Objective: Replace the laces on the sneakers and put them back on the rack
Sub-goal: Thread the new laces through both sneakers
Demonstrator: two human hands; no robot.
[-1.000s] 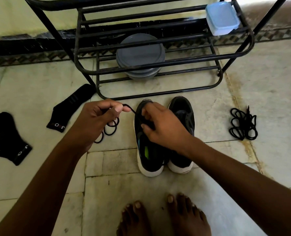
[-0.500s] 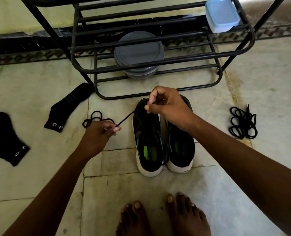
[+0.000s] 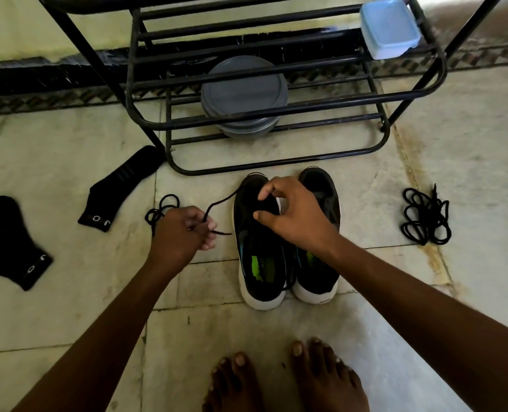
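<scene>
rack [image 3: 131, 55] holds blue box [image 3: 389, 28], grey tub [image 3: 244, 90], both lidded; contents hidden

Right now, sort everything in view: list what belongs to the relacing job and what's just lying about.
Job in hand:
sneakers; lace pinched in the left hand; right hand gripping a sneaker; coiled lace on the floor; rack.

Lying about:
black sock near the rack; black sock farther left; grey container; blue-lidded box.
</scene>
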